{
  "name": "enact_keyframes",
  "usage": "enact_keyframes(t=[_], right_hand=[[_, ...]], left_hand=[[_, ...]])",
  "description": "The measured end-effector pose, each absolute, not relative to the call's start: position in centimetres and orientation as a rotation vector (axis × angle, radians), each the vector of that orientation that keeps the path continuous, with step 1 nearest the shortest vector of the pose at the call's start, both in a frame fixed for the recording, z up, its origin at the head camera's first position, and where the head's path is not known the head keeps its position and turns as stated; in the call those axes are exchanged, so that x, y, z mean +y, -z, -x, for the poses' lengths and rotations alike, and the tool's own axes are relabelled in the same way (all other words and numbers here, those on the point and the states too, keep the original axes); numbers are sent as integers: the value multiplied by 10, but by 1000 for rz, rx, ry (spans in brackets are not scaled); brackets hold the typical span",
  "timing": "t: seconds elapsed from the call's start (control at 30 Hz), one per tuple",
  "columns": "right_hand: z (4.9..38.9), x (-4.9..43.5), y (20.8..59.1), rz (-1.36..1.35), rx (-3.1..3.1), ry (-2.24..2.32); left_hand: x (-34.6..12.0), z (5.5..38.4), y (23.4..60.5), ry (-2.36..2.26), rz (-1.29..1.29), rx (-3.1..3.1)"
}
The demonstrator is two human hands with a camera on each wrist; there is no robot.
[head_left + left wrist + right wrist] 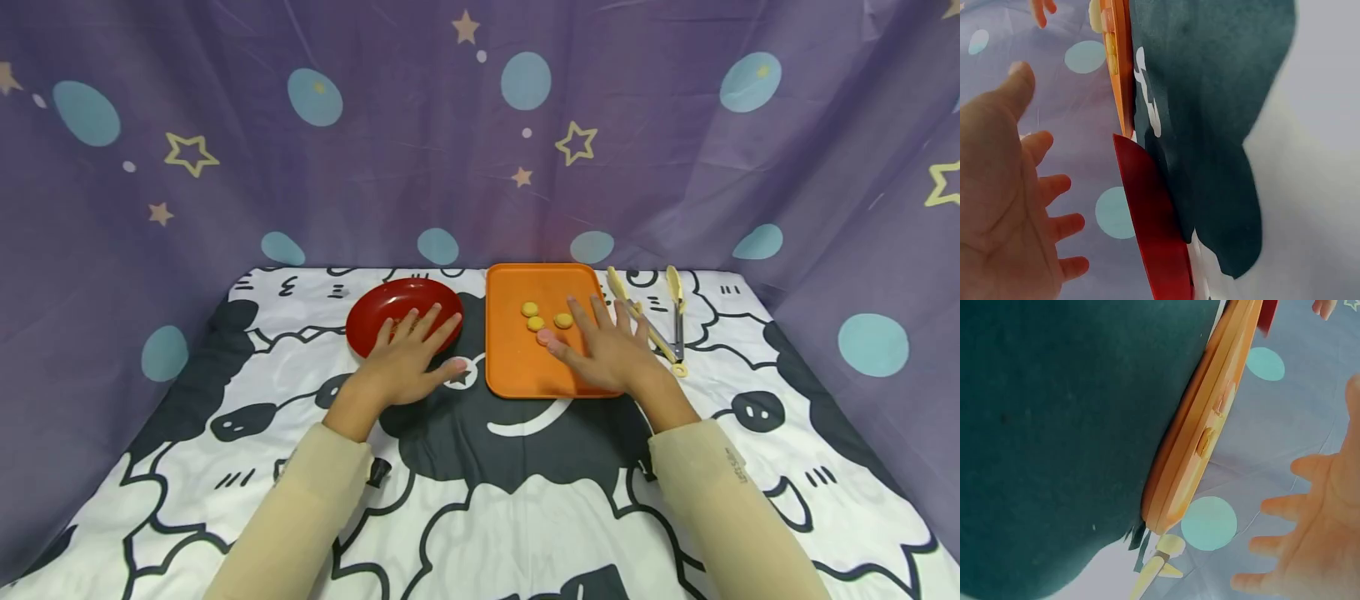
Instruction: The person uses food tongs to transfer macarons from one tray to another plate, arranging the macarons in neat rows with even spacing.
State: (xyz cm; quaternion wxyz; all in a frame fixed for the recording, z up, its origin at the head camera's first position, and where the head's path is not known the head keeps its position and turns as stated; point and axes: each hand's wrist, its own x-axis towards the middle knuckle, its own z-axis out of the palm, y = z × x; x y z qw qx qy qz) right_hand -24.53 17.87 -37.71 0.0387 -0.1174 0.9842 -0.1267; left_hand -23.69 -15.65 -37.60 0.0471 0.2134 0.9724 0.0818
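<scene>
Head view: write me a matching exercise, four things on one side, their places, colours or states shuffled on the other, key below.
Things
1. Dish
2. Tray
3. Tongs
4. Right hand

Descriptions
A. Fingers spread, holding nothing
B. Orange, bearing small yellow discs
C. Red, nearest the left hand
D. Lying on the patterned cloth, right of the orange item

Pairs: 1-C, 2-B, 3-D, 4-A

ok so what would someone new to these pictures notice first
Probably the bright orange tray toward the far side of the cartoon-print cloth, with small yellow discs lying on it. The shallow red bowl to its left stands out too. Next come two spread hands, the left hand by the bowl and the right hand over the tray.
</scene>
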Motion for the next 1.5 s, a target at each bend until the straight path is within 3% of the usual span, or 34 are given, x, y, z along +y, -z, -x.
enact_keyframes(t=[0.5, 0.83, 1.5], right_hand=[[269, 208, 372, 456, 3190, 599], [289, 240, 373, 327, 3190, 652], [298, 302, 389, -82, 2998, 630]], left_hand=[[-173, 260, 368, -291, -742, 3102], [-209, 279, 367, -407, -540, 3176], [-264, 287, 381, -643, -83, 3074]])
